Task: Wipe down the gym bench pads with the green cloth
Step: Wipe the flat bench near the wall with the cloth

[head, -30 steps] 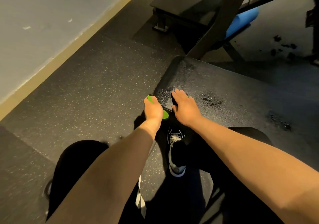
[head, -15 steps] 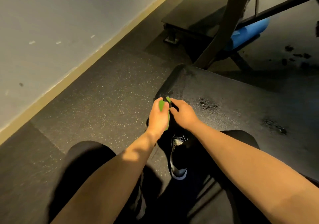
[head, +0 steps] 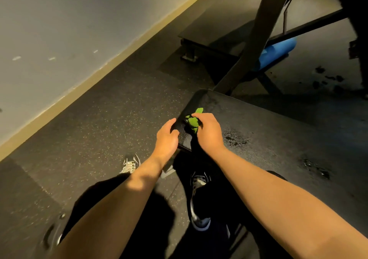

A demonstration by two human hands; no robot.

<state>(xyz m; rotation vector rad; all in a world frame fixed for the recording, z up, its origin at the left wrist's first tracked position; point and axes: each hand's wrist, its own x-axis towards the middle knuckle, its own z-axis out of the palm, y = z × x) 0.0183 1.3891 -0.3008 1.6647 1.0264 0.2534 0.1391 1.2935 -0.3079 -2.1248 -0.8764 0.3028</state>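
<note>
- Cloth (head: pixel 192 121) sits bunched on the pad's (head: pixel 268 131) near-left corner, under your right hand (head: pixel 209 132), whose curled fingers grip it.
- Your left hand (head: pixel 166 137) rests on the pad's left edge, fingers loosely bent, holding nothing.
- Wet spots (head: pixel 236 139) lie right of your hand.

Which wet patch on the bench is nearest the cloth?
The wet patch just right of the right hand holding the green cloth; the other lies farther right.

The green cloth (head: pixel 192 121) — crumpled, bunched small — sits on the black bench pad (head: pixel 268 139) near its left edge.
</note>
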